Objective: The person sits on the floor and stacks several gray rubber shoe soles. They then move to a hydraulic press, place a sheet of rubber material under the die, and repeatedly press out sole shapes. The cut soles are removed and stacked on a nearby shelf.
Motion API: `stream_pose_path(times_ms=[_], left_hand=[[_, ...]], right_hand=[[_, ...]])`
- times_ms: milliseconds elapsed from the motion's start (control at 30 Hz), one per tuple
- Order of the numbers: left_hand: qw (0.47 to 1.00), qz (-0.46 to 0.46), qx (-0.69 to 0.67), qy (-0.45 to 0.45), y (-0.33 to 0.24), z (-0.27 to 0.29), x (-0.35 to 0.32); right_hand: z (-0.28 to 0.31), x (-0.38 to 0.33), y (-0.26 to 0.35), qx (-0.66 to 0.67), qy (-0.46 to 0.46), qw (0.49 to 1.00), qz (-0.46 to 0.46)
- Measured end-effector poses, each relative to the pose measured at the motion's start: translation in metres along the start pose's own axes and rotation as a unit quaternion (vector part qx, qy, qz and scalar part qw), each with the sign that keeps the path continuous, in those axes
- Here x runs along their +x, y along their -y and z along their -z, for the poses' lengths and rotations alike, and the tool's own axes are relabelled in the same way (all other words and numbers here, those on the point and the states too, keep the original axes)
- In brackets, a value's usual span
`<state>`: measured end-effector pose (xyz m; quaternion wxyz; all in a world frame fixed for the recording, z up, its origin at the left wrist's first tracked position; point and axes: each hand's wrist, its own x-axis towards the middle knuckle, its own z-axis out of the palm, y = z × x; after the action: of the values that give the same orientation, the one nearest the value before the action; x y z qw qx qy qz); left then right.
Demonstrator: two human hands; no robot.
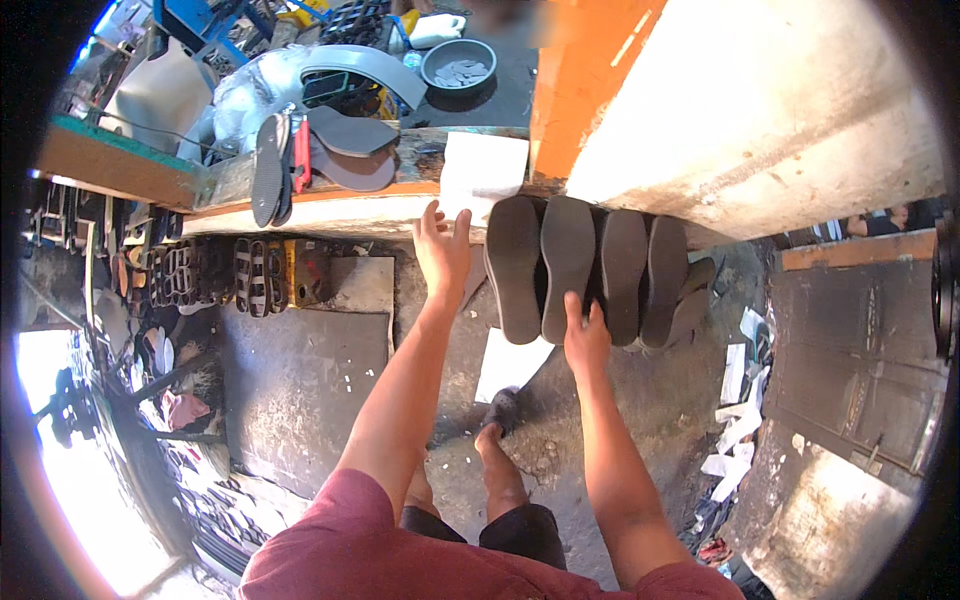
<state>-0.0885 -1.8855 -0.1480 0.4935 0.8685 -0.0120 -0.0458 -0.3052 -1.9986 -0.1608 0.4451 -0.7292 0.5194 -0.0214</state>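
My left hand is raised with its fingers apart, just below a white sheet of paper on the bench edge. No held thing shows in it. To its right, several dark grey shoe soles hang or stand side by side in a row against the bench front. My right hand is at the lower end of the second sole, thumb over its face. The other fingers are partly hidden behind or beside that sole.
On the bench lie slippers, grey sole pieces and a round bowl of small pale pieces. Below, a white sheet lies on the floor by my foot. Paper scraps gather at right; sandals stand at left.
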Motion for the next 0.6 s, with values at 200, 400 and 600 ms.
stream_pose_path(times_ms=[200,400,600], left_hand=[[0.994,-0.084,0.07,-0.026,0.001,-0.003,0.055],[0.996,0.0,-0.013,0.083,-0.043,0.027,0.045],[0.902,0.063,-0.418,-0.089,-0.085,0.078,0.103]], right_hand=[[0.01,-0.075,-0.026,-0.034,0.005,0.99,0.135],[0.028,-0.095,-0.07,-0.052,0.026,0.992,0.11],[0.054,-0.099,-0.072,-0.067,0.06,0.993,0.072]])
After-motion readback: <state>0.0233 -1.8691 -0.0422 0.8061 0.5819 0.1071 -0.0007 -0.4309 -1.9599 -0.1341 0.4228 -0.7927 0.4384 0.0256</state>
